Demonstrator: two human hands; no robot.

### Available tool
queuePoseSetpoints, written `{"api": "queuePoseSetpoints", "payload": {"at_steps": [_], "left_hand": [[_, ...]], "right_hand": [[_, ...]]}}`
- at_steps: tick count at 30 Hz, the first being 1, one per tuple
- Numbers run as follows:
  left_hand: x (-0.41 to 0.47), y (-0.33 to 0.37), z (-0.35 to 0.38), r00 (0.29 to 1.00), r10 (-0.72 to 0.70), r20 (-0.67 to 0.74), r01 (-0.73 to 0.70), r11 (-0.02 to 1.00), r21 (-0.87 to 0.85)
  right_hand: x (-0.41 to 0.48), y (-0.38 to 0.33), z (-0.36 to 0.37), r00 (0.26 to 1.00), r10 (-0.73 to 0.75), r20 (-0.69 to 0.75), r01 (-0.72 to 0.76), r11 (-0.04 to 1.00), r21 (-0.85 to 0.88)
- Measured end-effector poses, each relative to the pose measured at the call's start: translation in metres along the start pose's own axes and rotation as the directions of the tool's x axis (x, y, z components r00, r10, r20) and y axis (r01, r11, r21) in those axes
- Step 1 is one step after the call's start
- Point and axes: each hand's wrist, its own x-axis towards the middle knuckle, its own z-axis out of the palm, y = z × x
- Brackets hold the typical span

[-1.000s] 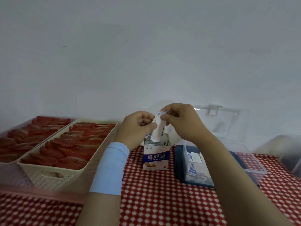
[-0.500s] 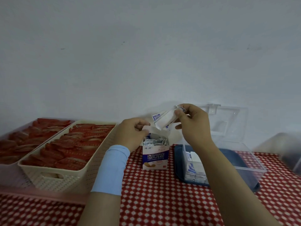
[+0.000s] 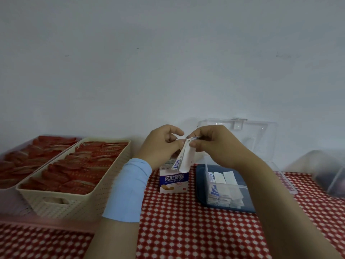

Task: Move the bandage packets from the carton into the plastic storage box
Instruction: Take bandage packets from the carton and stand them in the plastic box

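A small white and blue bandage carton [image 3: 174,181] stands open on the red checked tablecloth, more packets showing at its top. Just above it both hands meet around a thin stack of white bandage packets [image 3: 184,157] that hangs downward. My left hand [image 3: 161,146] pinches the stack's top from the left, and my right hand [image 3: 214,144] pinches it from the right. To the right sits the clear plastic storage box [image 3: 283,181] on its blue lid or base, its clear cover raised against the wall. Rows of packets [image 3: 225,193] lie in its near left part.
A cream woven basket [image 3: 61,201] full of red wrapped items stands at the left, with a second pink tray [image 3: 7,200] of the same beside it. Another clear container [image 3: 330,174] sits at the far right edge. A plain wall rises close behind everything.
Half a second ago my right hand alone held the packets up and to the right while my left hand rested at the carton. Now both hands are together again, pinching the stack above the carton.
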Motion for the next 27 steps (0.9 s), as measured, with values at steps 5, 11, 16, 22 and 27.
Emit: {"api": "queuePoseSetpoints", "payload": {"at_steps": [5, 11, 16, 22, 27], "left_hand": [[0.000, -0.002, 0.010, 0.991, -0.079, 0.112, 0.109, 0.951, -0.288], [-0.009, 0.003, 0.021, 0.918, -0.079, 0.388, 0.292, 0.797, -0.529], [-0.012, 0.001, 0.031, 0.851, 0.000, 0.524, 0.391, 0.666, -0.635], [-0.011, -0.008, 0.035, 0.842, 0.029, 0.539, 0.396, 0.647, -0.652], [-0.010, -0.009, 0.037, 0.853, 0.019, 0.522, 0.386, 0.650, -0.654]], "right_hand": [[-0.020, 0.000, -0.011, 0.999, 0.021, 0.026, -0.025, 0.991, 0.135], [-0.038, 0.007, -0.021, 0.996, 0.056, -0.076, -0.038, 0.976, 0.213], [-0.044, 0.008, -0.022, 0.997, 0.025, -0.075, 0.003, 0.939, 0.345], [-0.042, 0.011, -0.018, 0.996, 0.030, -0.085, 0.006, 0.918, 0.396], [-0.041, 0.010, -0.018, 0.999, -0.003, -0.054, 0.024, 0.919, 0.395]]}}
